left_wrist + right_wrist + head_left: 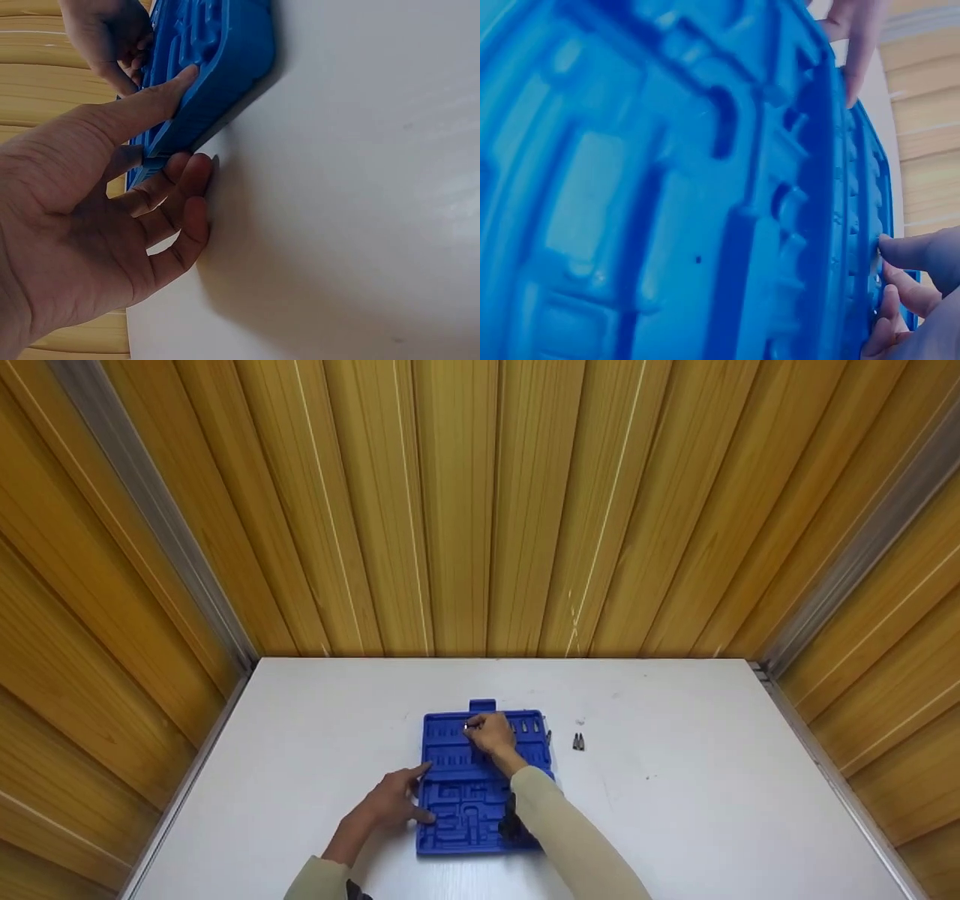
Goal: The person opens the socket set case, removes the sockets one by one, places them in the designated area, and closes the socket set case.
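Observation:
An open blue moulded plastic case (pixel 469 774) lies on the white table, its tray full of shaped recesses. My left hand (pixel 392 800) rests against the case's left edge; in the left wrist view its thumb (pixel 161 101) lies on the rim while the other fingers bend loosely beside the wall. Over the case's far row of slots, my right hand (pixel 493 733) pinches a small metal bit (pixel 466 727), mostly hidden by the fingertips. Several bits (pixel 525 727) sit in slots to the right of that hand.
Two dark metal bits (pixel 578 742) lie side by side on the white table (pixel 675 810), right of the case. Another small dark piece (pixel 549 737) is at the case's right edge. Wood-patterned panels (pixel 487 510) enclose the table's back and sides.

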`<state>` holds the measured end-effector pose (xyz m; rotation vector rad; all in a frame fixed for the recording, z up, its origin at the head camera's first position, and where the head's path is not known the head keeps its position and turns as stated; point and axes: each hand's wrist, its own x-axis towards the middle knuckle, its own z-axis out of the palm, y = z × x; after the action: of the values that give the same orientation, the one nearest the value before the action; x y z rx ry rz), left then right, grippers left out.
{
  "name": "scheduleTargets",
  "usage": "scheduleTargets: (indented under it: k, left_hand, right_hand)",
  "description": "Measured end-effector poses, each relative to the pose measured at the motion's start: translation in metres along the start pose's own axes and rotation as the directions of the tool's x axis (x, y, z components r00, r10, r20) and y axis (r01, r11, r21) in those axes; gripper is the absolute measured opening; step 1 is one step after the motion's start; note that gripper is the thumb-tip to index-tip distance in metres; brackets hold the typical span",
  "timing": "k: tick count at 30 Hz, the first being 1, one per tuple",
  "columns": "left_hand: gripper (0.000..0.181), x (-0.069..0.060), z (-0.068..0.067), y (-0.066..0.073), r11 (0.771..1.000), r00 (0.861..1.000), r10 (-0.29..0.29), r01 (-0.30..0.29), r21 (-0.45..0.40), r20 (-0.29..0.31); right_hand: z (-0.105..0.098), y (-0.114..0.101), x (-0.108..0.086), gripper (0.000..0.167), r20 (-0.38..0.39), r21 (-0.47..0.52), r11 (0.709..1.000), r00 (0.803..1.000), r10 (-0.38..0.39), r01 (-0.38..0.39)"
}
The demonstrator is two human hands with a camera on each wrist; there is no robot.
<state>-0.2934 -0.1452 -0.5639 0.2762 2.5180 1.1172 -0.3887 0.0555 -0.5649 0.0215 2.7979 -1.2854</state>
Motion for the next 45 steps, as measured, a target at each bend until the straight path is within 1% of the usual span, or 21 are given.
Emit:
scheduleTargets:
  k: [2, 4, 10, 13, 16, 22, 27, 29, 32, 34, 37, 40, 45]
  left_hand:
    - [0.094, -0.001, -0.001, 0.000, 1.000, 1.000, 0.000, 0.000, 0.003, 0.001]
    - [0.094, -0.001, -0.002, 0.000, 1.000, 1.000, -0.003, 0.003, 0.006, 0.002]
    - [0.094, -0.005, -0.003, -0.002, 1.000, 1.000, 0.002, -0.002, 0.008, -0.012]
    - [0.094, -0.004, -0.003, -0.001, 1.000, 1.000, 0.015, -0.015, 0.005, -0.009]
    - [0.094, -0.003, -0.001, 0.000, 1.000, 1.000, 0.025, -0.025, 0.006, -0.001]
    - [0.093, -0.003, 0.002, 0.001, 1.000, 1.000, 0.023, -0.022, 0.013, -0.006]
    - [0.093, -0.005, 0.001, 0.003, 1.000, 1.000, 0.026, -0.026, 0.008, -0.015]
    - [0.093, -0.006, 0.000, 0.003, 1.000, 1.000, 0.026, -0.026, 0.006, -0.014]
    - [0.093, -0.007, 0.000, 0.004, 1.000, 1.000, 0.019, -0.019, 0.008, -0.012]
    - [0.093, -0.007, 0.000, 0.004, 1.000, 1.000, 0.018, -0.018, 0.012, -0.013]
    - [0.093, -0.006, 0.000, 0.004, 1.000, 1.000, 0.015, -0.015, 0.013, -0.017]
    - [0.092, -0.006, 0.000, 0.004, 1.000, 1.000, 0.008, -0.008, 0.014, -0.021]
    - [0.092, -0.006, 0.001, 0.003, 1.000, 1.000, -0.008, 0.008, 0.013, -0.022]
  right_hand:
    - [-0.001, -0.001, -0.001, 0.019, -0.005, 0.033, 0.999, 1.000, 0.013, -0.012]
    - [0.000, -0.002, -0.002, 0.018, -0.018, 0.047, 0.999, 1.000, 0.009, -0.008]
    - [0.004, -0.003, -0.004, 0.020, -0.046, -0.011, 0.997, 0.996, -0.071, 0.071]
    - [0.004, -0.001, -0.005, 0.019, -0.045, -0.012, 0.998, 0.997, -0.059, 0.058]
    - [0.000, 0.002, -0.006, 0.019, -0.011, 0.028, 0.999, 0.999, -0.046, 0.046]
    - [-0.012, 0.007, -0.008, 0.021, 0.101, 0.181, 0.983, 0.994, -0.049, 0.030]
    - [-0.028, 0.010, -0.011, 0.020, 0.178, 0.207, 0.977, 0.981, -0.081, 0.043]
    - [-0.036, 0.012, -0.013, 0.021, 0.211, 0.229, 0.973, 0.975, -0.070, 0.020]
    - [-0.049, 0.017, -0.014, 0.021, 0.261, 0.287, 0.956, 0.965, -0.016, -0.062]
    - [-0.058, 0.021, -0.014, 0.021, 0.272, 0.318, 0.941, 0.962, 0.026, -0.115]
    - [-0.071, 0.027, -0.012, 0.020, 0.243, 0.320, 0.935, 0.967, 0.076, -0.154]
    - [-0.082, 0.033, -0.010, 0.020, 0.211, 0.298, 0.939, 0.971, 0.109, -0.170]
    - [-0.100, 0.046, -0.009, 0.030, 0.192, 0.301, 0.939, 0.975, 0.112, -0.167]
